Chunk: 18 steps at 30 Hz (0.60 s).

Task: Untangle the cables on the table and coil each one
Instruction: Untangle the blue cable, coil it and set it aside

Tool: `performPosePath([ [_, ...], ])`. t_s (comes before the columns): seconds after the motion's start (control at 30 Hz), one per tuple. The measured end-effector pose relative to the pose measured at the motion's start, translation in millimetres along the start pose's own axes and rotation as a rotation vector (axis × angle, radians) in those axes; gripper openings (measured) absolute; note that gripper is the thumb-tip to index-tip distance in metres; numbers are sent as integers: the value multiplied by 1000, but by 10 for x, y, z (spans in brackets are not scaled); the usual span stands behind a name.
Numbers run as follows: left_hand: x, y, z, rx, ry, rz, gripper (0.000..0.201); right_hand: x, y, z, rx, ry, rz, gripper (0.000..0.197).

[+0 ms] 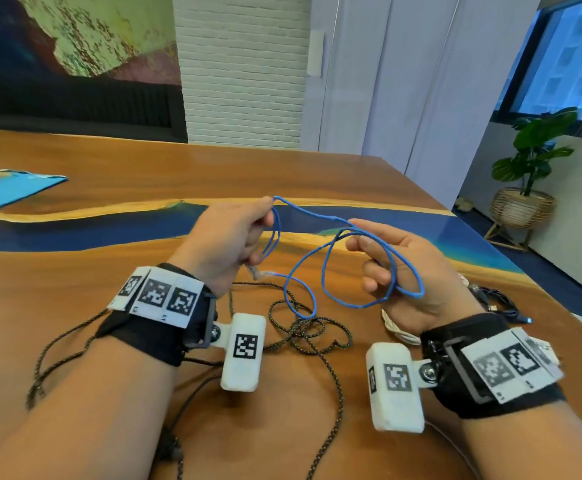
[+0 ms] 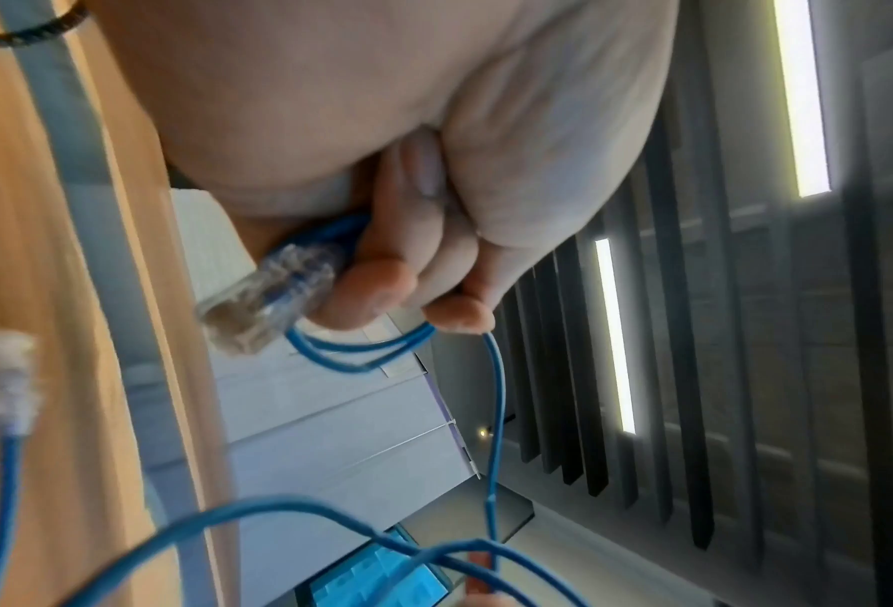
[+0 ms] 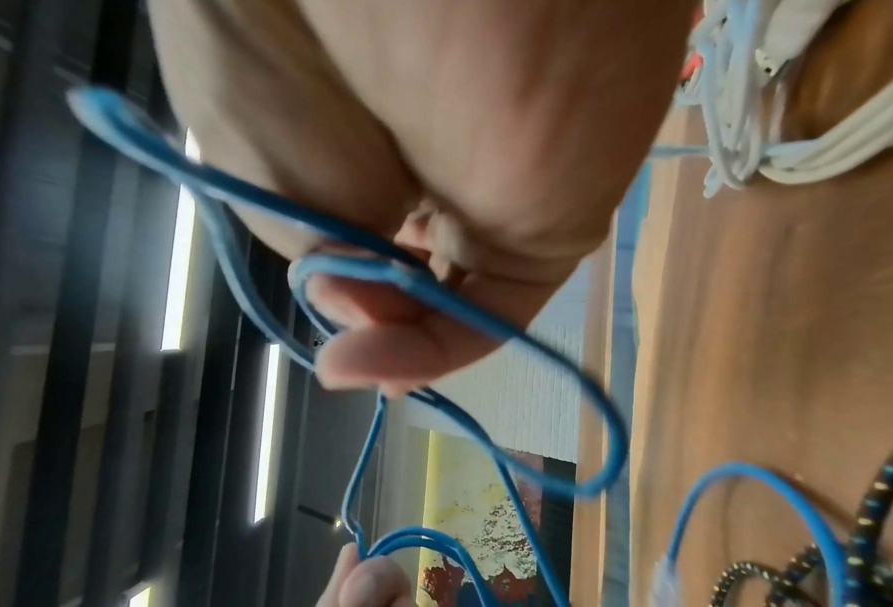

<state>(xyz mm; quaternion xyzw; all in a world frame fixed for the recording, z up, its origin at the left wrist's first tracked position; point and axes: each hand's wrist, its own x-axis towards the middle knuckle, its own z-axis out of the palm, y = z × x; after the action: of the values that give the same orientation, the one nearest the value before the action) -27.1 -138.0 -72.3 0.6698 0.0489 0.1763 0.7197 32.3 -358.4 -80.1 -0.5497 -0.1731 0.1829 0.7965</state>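
1. While braided black cable lies tangled nearest me on table, blue cable hangs above it.
2. Right hand grip: fingers curled through big loops.
3. Left hand grip pinches small loops, farther left; span runs left-right.

A bright blue network cable with clear plugs is looping above a black braided cable flecked with yellow. The tabletop is showing orange-brown wood, a dark blue band crossing it. White cables are lying at three o'clock.
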Motion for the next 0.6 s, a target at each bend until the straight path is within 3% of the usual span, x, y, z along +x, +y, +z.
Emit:
performPosePath([
  [0.13,-100,50,40,-248,-264,-137,39,63,70,-60,30,178,-39,23],
  [0.2,-133,82,62,-432,-362,-150,40,70,110,-47,3,177,-44,21],
  [0.3,-128,86,69,-684,-421,-101,40,41,169,35,-57,63,-8,19],
  [0.37,-102,101,59,-820,-385,-55,42,-1,208,85,-123,-54,25,22],
  [0.47,-58,119,75,-941,-195,33,44,-64,261,139,-231,-244,62,31],
  [0.6,-10,89,114,-906,-5,82,37,-127,314,241,-384,-399,119,32],
])
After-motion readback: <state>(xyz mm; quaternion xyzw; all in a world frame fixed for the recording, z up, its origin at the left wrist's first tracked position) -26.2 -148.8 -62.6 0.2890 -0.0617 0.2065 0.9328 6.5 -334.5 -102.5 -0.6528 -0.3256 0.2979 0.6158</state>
